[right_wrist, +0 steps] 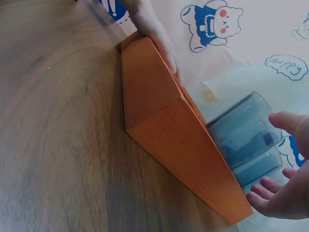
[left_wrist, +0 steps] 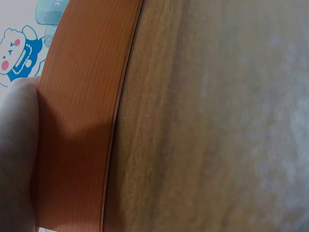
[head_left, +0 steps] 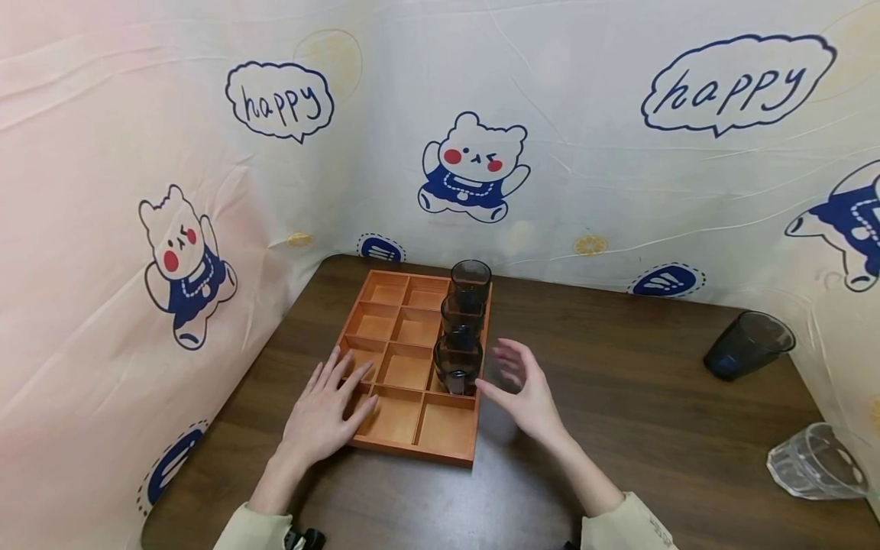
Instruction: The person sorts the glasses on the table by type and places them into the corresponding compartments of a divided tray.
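Observation:
A wooden tray divided into square compartments [head_left: 447, 429] lies on the table. Three dark see-through glasses stand in a row along its right column: a near glass [head_left: 457, 353], a middle glass [head_left: 459, 315] and a far glass [head_left: 471, 273]. My left hand [head_left: 319, 418] rests over the tray's left edge, fingers spread across the near compartments. Beside the near glass is my right hand [head_left: 528, 393], thumb and fingers apart and loosely curved. Whether its thumb touches that glass I cannot tell. The right wrist view shows the tray's corner [right_wrist: 181, 104] and a glass [right_wrist: 246, 128] close to the thumb.
At the table's right side stand another dark glass [head_left: 745, 350] and, nearer, a clear faceted glass [head_left: 807, 464]. A printed cloth [head_left: 591, 183] hangs behind and beside the dark wooden table [head_left: 591, 336].

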### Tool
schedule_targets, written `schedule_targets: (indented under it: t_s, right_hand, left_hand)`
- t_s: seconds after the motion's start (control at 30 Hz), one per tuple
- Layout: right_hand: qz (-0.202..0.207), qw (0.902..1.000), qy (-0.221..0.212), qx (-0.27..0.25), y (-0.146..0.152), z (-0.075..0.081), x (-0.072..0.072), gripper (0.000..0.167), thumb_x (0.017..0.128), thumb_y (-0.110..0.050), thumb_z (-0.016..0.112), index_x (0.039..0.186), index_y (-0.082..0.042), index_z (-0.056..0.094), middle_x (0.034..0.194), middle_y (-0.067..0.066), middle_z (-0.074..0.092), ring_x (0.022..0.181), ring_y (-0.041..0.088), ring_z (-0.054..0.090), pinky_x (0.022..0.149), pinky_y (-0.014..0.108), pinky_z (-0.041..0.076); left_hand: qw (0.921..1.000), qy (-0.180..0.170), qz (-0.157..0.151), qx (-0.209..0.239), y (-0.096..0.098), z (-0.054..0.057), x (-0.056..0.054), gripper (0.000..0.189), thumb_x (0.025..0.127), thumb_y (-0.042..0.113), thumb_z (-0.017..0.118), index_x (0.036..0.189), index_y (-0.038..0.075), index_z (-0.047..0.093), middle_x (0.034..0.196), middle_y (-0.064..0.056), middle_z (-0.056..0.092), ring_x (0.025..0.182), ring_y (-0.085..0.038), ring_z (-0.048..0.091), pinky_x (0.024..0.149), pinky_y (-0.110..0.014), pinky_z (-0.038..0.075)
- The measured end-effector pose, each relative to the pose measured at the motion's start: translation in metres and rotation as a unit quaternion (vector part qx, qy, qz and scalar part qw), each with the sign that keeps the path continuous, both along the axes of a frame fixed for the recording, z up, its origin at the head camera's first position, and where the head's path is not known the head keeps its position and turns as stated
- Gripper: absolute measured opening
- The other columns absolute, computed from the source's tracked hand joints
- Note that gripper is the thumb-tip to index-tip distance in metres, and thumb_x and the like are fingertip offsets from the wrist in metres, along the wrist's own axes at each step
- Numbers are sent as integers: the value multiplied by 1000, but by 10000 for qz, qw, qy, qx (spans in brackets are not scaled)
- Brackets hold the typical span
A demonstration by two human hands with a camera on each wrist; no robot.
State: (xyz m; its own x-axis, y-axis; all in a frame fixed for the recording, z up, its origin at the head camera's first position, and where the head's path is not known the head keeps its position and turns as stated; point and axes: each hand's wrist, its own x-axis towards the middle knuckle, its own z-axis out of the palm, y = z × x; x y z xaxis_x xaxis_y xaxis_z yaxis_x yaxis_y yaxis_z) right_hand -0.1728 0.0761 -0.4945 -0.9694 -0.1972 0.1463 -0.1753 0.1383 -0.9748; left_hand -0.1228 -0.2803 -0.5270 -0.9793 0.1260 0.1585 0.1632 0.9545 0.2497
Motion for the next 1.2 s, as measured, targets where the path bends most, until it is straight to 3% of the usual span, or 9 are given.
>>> schedule_targets:
  t_s: [0.67, 1.2]
  right_hand:
    - [-323, 9962, 250, 767, 37, -11, -7, 83, 90, -3, 89, 161, 0, 45, 163, 31, 52, 154, 50, 49, 127, 66, 41]
    - [-893, 9918, -127, 908, 75, -20, -20, 88, 95, -11, 87, 168, -6, 37, 171, 29, 41, 163, 46, 39, 136, 61, 29]
  left_hand:
    - [10000, 52, 2, 1, 0, 0, 1, 67, 105, 53, 66, 164, 24, 54, 172, -20, 48, 171, -41, 23, 138, -64, 22]
    - [10000, 25, -8, 21, -1, -1, 1, 66, 106, 55, 65, 163, 24, 55, 172, -19, 48, 171, -40, 23, 138, -63, 22]
